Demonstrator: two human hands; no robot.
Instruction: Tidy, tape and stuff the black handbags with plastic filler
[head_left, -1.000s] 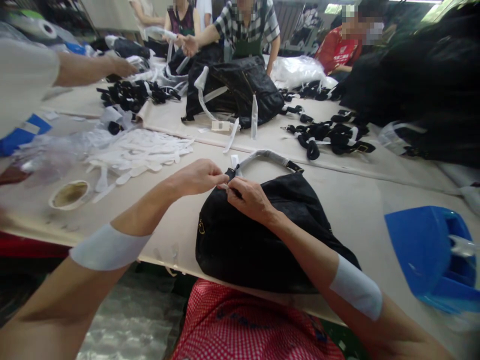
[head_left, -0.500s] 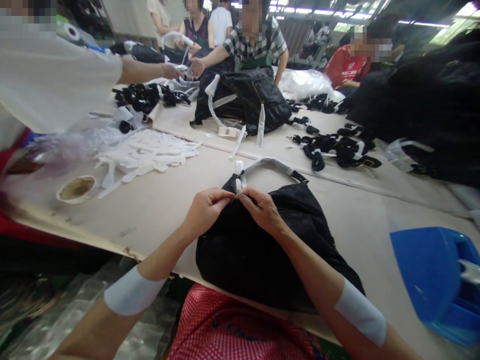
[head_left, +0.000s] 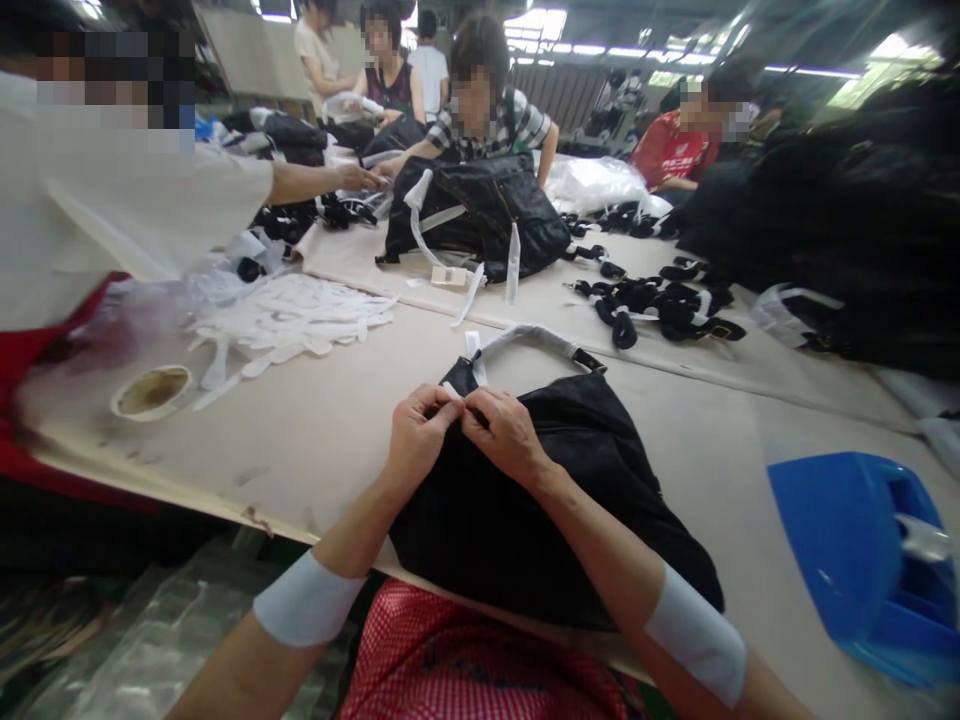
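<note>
A black handbag (head_left: 487, 540) lies flat at the table's near edge, in front of my red checked apron. Its handle (head_left: 536, 338), wrapped in pale covering, arches away from me. Over the bag's upper left corner my left hand (head_left: 420, 430) and my right hand (head_left: 506, 435) meet, thumbs and fingers pinched together. A small white strip (head_left: 453, 392) shows between the fingertips of both hands; its lower part is hidden. Just beyond them, a white tag (head_left: 472, 346) stands by the handle's left end.
White strips (head_left: 292, 315) lie piled at left near a tape roll (head_left: 152, 392). A blue bin (head_left: 840, 550) stands at right. Across the table are another black bag (head_left: 517, 220) and black straps (head_left: 660, 305). A co-worker's arm (head_left: 315, 182) reaches in from the left; other people stand behind.
My pinched hands have shifted slightly left and toward me, and the white strip now tilts left. The co-worker at left leans further in, and the checked-shirt person bends lower.
</note>
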